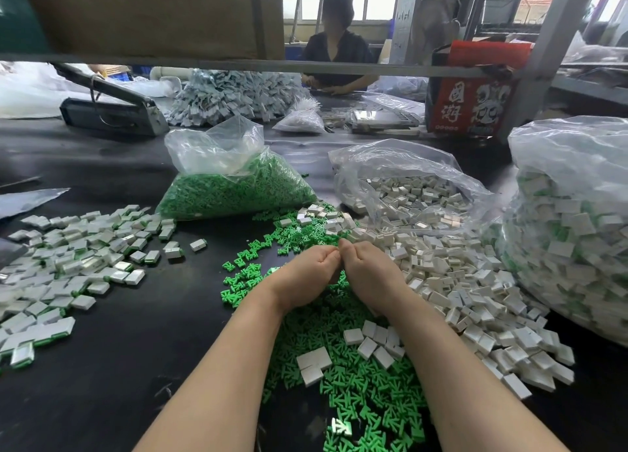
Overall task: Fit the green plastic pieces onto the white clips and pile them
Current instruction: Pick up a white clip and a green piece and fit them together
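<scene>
My left hand (311, 264) and my right hand (368, 266) meet fingertip to fingertip over the middle of the table. The fingers of both are curled in a pinch, and they hide the small part between them. Loose green plastic pieces (360, 394) lie spread under and in front of my wrists. Loose white clips (455, 281) are heaped just right of my right hand, and a few white clips (367, 348) lie on the green pieces. A pile of fitted clips with green edges (71, 264) covers the table at the left.
An open bag of green pieces (238, 186) stands behind my hands, and an open bag of white clips (407, 193) is at its right. A large bag of fitted clips (574, 234) fills the right edge. Another person (336, 40) sits across the black table (142, 332).
</scene>
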Available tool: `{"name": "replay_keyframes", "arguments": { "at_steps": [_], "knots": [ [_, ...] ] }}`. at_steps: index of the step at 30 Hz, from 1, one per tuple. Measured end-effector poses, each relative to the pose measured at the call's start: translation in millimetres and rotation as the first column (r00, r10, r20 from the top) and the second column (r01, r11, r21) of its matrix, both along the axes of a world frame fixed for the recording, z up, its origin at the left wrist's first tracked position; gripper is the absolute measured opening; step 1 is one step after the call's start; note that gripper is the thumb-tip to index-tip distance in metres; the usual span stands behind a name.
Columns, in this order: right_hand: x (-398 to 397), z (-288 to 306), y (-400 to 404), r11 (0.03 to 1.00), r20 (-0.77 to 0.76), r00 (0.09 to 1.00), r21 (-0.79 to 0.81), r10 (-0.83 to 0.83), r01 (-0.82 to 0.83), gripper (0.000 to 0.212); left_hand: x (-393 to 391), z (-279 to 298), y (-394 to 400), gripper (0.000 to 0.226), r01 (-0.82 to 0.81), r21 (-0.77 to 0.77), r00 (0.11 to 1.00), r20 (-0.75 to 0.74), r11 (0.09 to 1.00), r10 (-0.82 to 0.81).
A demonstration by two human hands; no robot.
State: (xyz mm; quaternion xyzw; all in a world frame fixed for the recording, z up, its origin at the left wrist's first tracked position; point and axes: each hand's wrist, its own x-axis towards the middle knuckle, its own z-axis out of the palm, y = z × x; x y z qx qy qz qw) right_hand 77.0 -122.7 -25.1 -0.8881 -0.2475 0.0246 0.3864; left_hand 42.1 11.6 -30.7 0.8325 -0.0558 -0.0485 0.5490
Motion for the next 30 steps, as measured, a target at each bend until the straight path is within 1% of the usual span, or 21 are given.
{"name": "replay_keyframes", "arguments": {
  "at_steps": [2, 4, 7, 9, 12, 15, 17, 20, 22, 24, 26, 28, 30],
  "knots": [
    [0, 0, -1, 1.0, 0.017, 1.0, -0.016, 0.005, -0.005, 0.054, -1, 0, 0, 0.06, 0.006, 0.008, 1.0, -0.01, 1.0, -0.006],
    [1, 0, -1, 1.0, 0.028, 1.0, -0.016, 0.014, -0.014, 0.055, -1, 1, -1, 0.057, 0.005, -0.029, 1.0, -0.016, 1.0, -0.006],
    [0, 1, -2, 1.0, 0.042, 0.999, 0.01, 0.024, -0.024, 0.052, 2, -1, 0, 0.032, 0.014, -0.093, 1.0, -0.005, 0.996, -0.014],
    [1, 2, -3, 0.998, 0.018, 0.999, 0.062, 0.028, -0.029, 0.05, 1, 1, -1, 0.029, 0.014, -0.134, 1.0, -0.001, 0.991, -0.014],
    [2, 5, -4, 0.967, -0.125, 0.989, 0.251, 0.08, -0.047, 0.051, -1, 4, 1, 0.029, 0.008, -0.178, 0.999, 0.032, 0.984, -0.003],
    [1, 12, -7, 0.86, -0.323, 0.931, 0.51, 0.171, 0.019, 0.051, -4, 10, 3, 0.026, 0.018, -0.26, 0.997, 0.073, 0.965, 0.001],
    [0, 17, -9, 0.79, -0.381, 0.897, 0.61, 0.225, 0.061, 0.052, -5, 13, 6, 0.024, 0.004, -0.267, 0.992, 0.119, 0.964, 0.029],
    [-1, 21, -12, 0.759, -0.436, 0.868, 0.641, 0.236, 0.116, 0.052, -6, 17, 8, 0.024, -0.032, -0.188, 0.972, 0.223, 0.982, 0.075],
    [0, 22, -13, 0.758, -0.469, 0.847, 0.639, 0.25, 0.13, 0.054, -7, 19, 8, 0.023, -0.035, -0.191, 0.961, 0.264, 0.981, 0.086],
    [0, 22, -15, 0.774, -0.491, 0.825, 0.624, 0.279, 0.11, 0.058, -9, 22, 5, 0.024, -0.03, -0.224, 0.96, 0.264, 0.974, 0.091],
    [-1, 22, -14, 0.777, -0.49, 0.802, 0.627, 0.342, 0.052, 0.067, -9, 23, 4, 0.026, -0.038, -0.248, 0.96, 0.26, 0.968, 0.104],
    [0, 21, -11, 0.767, -0.479, 0.779, 0.641, 0.404, -0.003, 0.082, -12, 26, 1, 0.023, -0.028, -0.254, 0.961, 0.259, 0.967, 0.095],
    [0, 18, -9, 0.773, -0.481, 0.766, 0.634, 0.426, -0.032, 0.09, -12, 28, 0, 0.021, -0.023, -0.244, 0.962, 0.258, 0.969, 0.088]
  ]
}}
